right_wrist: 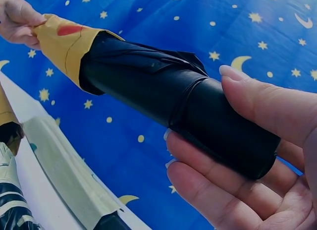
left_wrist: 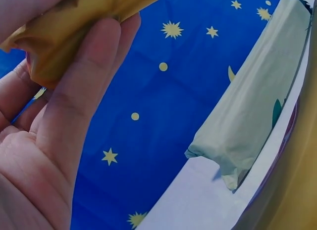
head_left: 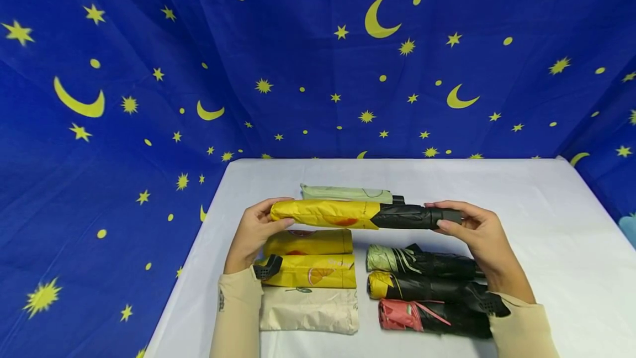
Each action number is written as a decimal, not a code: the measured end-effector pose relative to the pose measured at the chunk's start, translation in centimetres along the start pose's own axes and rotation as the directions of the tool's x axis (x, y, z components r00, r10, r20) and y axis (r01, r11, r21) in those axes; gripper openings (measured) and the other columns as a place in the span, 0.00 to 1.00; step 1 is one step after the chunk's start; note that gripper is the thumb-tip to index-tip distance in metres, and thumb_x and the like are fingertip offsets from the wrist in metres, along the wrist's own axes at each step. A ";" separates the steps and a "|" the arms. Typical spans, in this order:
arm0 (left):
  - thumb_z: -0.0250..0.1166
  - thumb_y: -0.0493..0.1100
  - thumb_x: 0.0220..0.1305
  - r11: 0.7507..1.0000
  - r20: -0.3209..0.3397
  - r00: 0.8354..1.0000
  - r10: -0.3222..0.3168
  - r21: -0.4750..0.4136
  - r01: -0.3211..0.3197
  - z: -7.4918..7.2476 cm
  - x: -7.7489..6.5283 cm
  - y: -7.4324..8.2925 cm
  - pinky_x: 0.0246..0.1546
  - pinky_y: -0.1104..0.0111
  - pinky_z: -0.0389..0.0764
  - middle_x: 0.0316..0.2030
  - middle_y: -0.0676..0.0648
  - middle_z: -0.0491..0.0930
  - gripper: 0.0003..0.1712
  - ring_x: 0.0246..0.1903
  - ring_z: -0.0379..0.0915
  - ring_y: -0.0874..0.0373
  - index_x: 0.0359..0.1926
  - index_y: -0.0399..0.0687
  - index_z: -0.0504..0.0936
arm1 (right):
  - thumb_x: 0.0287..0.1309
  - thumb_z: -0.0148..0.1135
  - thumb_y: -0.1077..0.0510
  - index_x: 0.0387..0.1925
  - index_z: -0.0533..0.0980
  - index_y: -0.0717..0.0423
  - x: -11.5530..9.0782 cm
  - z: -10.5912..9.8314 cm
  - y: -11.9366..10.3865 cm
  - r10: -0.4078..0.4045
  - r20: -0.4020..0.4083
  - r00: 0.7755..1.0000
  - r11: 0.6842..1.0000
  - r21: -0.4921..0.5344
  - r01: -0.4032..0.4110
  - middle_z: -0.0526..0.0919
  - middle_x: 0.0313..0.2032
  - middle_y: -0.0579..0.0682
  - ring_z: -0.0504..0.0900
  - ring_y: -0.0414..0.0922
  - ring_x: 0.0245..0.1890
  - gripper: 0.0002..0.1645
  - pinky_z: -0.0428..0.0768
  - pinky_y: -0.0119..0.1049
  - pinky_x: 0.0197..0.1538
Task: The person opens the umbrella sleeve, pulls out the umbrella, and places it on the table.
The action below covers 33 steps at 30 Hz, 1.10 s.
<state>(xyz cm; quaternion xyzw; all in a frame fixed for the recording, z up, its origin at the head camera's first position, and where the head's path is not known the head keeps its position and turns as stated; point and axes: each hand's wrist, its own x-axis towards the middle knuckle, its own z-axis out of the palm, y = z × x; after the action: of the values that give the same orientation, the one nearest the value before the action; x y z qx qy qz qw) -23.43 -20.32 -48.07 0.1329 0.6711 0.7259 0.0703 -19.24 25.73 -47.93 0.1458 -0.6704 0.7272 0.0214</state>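
Observation:
A folded black umbrella [head_left: 407, 216] is held level above the table, partly inside a yellow sleeve [head_left: 323, 213] with an orange fruit print. My left hand [head_left: 253, 231] pinches the far left end of the sleeve between thumb and fingers. At the other end, my right hand [head_left: 479, 231] grips the umbrella's black handle [right_wrist: 233, 126], thumb on one side and fingers on the other. The right wrist view shows the sleeve's mouth around the umbrella, with much of the black canopy and the handle outside it. Behind, a pale green sleeved umbrella [head_left: 348, 192] lies on the table.
Left on the white table [head_left: 561, 225] lie two yellow sleeves [head_left: 343, 278] and a cream sleeve [head_left: 308, 311]. To the right lie rolled umbrellas: green-and-black [head_left: 382, 258], yellow-and-black [head_left: 380, 285], red-and-black [head_left: 399, 315]. A blue star-patterned cloth [head_left: 318, 59] stands behind.

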 end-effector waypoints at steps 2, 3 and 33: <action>0.74 0.34 0.63 1.000 -0.003 1.000 -0.002 0.008 0.002 0.0 0.0 0.0 0.47 0.59 0.85 0.53 0.35 0.80 0.28 0.49 0.81 0.47 0.63 0.37 0.79 | 0.66 0.62 0.75 0.62 0.72 0.77 0.0 0.0 0.0 0.008 -0.006 1.000 1.000 -0.013 -0.008 0.84 0.57 0.55 0.87 0.47 0.48 0.24 0.87 0.41 0.45; 0.74 0.34 0.63 1.000 -0.004 1.000 -0.005 0.011 0.005 0.0 0.1 0.0 0.47 0.58 0.85 0.53 0.35 0.80 0.28 0.49 0.81 0.47 0.63 0.37 0.79 | 0.66 0.62 0.74 0.62 0.72 0.77 0.0 0.0 0.0 0.012 -0.009 1.000 1.000 -0.019 -0.012 0.84 0.56 0.55 0.87 0.47 0.47 0.24 0.87 0.41 0.45; 0.71 0.30 0.64 0.998 -0.022 0.998 0.057 0.019 -0.057 -2.2 -0.7 0.0 0.46 0.66 0.85 0.57 0.37 0.78 0.27 0.50 0.79 0.49 0.64 0.33 0.77 | 0.64 0.57 0.81 0.60 0.69 0.83 -0.6 -2.4 -0.4 -0.054 -0.027 0.998 0.998 0.029 0.055 0.85 0.54 0.57 0.87 0.49 0.50 0.23 0.87 0.43 0.44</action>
<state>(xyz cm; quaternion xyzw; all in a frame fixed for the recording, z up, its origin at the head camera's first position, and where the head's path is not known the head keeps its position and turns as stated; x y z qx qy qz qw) -23.35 -22.63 -48.25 0.1443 0.6744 0.7230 0.0409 -19.07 28.24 -47.84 0.1549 -0.6549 0.7382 0.0477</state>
